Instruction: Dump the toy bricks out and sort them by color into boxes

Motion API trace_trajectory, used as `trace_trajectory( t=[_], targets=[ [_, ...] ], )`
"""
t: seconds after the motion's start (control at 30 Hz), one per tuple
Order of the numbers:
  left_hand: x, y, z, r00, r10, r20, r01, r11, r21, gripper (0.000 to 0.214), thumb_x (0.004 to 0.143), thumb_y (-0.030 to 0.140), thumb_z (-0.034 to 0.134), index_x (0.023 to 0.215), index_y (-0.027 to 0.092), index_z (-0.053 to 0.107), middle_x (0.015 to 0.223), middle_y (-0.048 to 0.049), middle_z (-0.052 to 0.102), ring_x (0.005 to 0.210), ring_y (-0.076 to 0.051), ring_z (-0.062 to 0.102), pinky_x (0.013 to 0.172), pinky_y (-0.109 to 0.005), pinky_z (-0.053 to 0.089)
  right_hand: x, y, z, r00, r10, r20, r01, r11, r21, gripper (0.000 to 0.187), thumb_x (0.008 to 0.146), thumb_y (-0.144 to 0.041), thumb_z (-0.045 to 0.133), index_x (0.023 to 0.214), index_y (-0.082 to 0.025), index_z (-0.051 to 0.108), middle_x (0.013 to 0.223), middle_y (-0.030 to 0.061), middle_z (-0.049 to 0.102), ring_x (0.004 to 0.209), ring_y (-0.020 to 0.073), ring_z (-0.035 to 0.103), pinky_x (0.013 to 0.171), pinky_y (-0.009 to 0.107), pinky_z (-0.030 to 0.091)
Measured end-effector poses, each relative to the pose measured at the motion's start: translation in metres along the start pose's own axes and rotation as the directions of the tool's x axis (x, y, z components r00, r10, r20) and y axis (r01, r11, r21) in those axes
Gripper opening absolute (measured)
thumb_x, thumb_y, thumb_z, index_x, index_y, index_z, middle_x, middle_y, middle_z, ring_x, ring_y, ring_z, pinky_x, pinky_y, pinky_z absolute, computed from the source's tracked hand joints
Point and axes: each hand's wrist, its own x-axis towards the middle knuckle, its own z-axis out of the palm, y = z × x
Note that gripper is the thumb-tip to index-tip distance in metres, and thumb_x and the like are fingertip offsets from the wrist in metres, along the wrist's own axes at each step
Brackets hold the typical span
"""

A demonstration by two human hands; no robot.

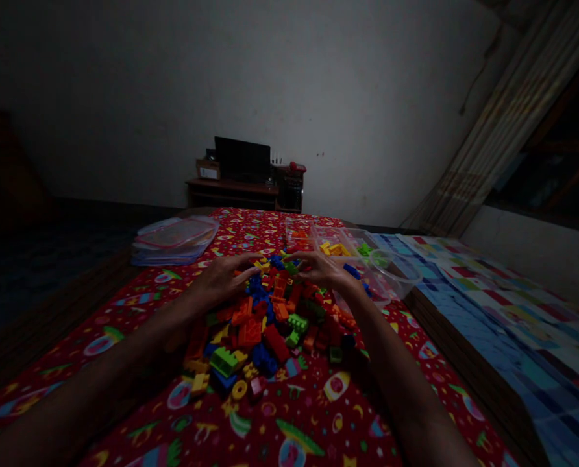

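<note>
The blocks (249, 332) lay heaped on a red cloth (270, 438). Over the heap's far side, the left hand (221, 275) had thumb and fingers apart; the right hand (319, 268) had its fingertips at a green block (291, 267), gripped or not I couldn't tell. Picking through the heap seemed the step; the next move called for a sure pinch. Beyond, clear tubs (402, 279) held some blocks.

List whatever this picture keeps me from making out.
In the head view:
Block pile: lower layers, covered by upper blocks.
Left hand: palm, hidden by its own back.
Right hand: whether it grips a block, too dim and small.
Curtain: top, cut off by the upper edge.
</note>
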Motion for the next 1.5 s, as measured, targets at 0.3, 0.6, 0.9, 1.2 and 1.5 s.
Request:
trace_trajectory(
  t=[0.3, 0.6, 0.9, 1.2, 1.5],
  targets=[
    [0.000, 0.007, -0.002, 0.999, -0.040, 0.032, 0.044, 0.991, -0.126, 0.054, 0.080, 0.052, 0.057, 0.127, 0.027, 0.060, 0.113, -0.0057, 0.072, 0.088, -0.027, 0.069, 0.081, -0.040, 0.056, 0.001, 0.009, -0.002, 0.998, 0.027, -0.063, -0.008, 0.958, 0.288, 0.058, 0.076, -0.011, 0.061, 0.133, -0.017, 0.053, 0.082, 0.0026, 0.070, 0.071, 0.0121, 0.063, 0.062, 0.022, 0.048],
    [0.013, 0.018, 0.011, 0.991, -0.113, 0.074, 0.132, 0.934, -0.333, 0.066, 0.074, 0.064, 0.059, 0.123, 0.020, 0.063, 0.108, -0.0076, 0.073, 0.098, -0.027, 0.068, 0.083, -0.038, 0.056, 0.016, 0.010, 0.015, 0.962, 0.014, -0.271, 0.032, 0.986, 0.164, 0.065, 0.070, -0.004, 0.055, 0.135, -0.015, 0.053, 0.068, -0.0036, 0.063, 0.060, 0.0086, 0.053, 0.060, 0.020, 0.042],
    [0.042, 0.021, 0.011, 0.994, -0.100, 0.049, 0.110, 0.943, -0.313, 0.060, 0.069, 0.060, 0.063, 0.110, 0.017, 0.068, 0.104, -0.0083, 0.074, 0.095, -0.027, 0.068, 0.083, -0.039, 0.054, 0.004, -0.004, 0.012, 0.962, -0.002, -0.273, -0.048, 0.983, -0.179, 0.042, 0.081, -0.007, 0.057, 0.121, -0.018, 0.065, 0.090, 0.0070, 0.072, 0.081, 0.0161, 0.065, 0.075, 0.027, 0.047],
    [0.036, 0.027, 0.028, 0.974, -0.167, 0.150, 0.220, 0.843, -0.491, 0.066, 0.073, 0.054, 0.064, 0.126, 0.016, 0.059, 0.087, -0.0060, 0.075, 0.077, -0.025, 0.071, 0.069, -0.037, 0.057, 0.001, -0.022, 0.013, 0.974, -0.099, -0.205, 0.039, 0.960, -0.278, 0.027, 0.084, -0.015, 0.061, 0.109, -0.018, 0.068, 0.086, 0.0048, 0.071, 0.075, 0.0136, 0.062, 0.066, 0.022, 0.041],
    [0.027, 0.009, 0.007, 0.978, -0.097, 0.184, 0.086, 0.994, 0.065, 0.040, 0.075, 0.045, 0.055, 0.102, 0.022, 0.074, 0.105, -0.0068, 0.075, 0.095, -0.027, 0.069, 0.084, -0.033, 0.052, -0.027, 0.023, -0.038, 0.876, 0.315, -0.365, -0.472, 0.713, -0.519, 0.019, 0.082, -0.016, 0.057, 0.096, -0.015, 0.070, 0.100, 0.0145, 0.069, 0.090, 0.0235, 0.062, 0.072, 0.029, 0.042]
  ],
)
